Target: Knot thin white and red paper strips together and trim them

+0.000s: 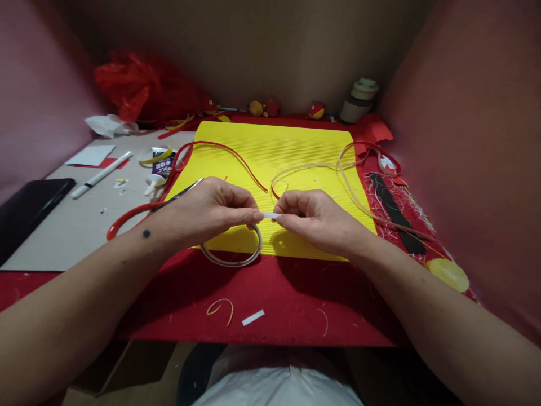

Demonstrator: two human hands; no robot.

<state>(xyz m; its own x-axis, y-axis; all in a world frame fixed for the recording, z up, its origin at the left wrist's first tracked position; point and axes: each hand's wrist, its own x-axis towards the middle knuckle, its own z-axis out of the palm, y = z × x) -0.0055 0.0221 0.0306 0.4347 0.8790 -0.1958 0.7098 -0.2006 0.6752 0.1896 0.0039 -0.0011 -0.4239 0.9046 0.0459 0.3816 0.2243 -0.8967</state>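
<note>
My left hand (230, 206) and my right hand (315, 217) meet over a yellow corrugated sheet (274, 141). Between their pinched fingertips runs a short stretch of a narrow white strip (269, 215), its ends hidden by the fingers. Below my left hand hangs a pale loop of strip (230, 263) with a dark line along it; whether it joins the white piece I cannot tell. Red-handled scissors (127, 217) lie partly under my left wrist. A long red strip (230, 149) curves across the sheet, and a pale strip with red (313, 166) curls beyond my right hand.
On the grey board (54, 225) are a glue tube (158, 172), a white pen (101, 175) and a black device (38, 208). A red plastic bag (139, 84) and a jar (359, 101) stand at the back. A black strip (397, 214) and threads lie right; a white scrap (253, 318) lies in front.
</note>
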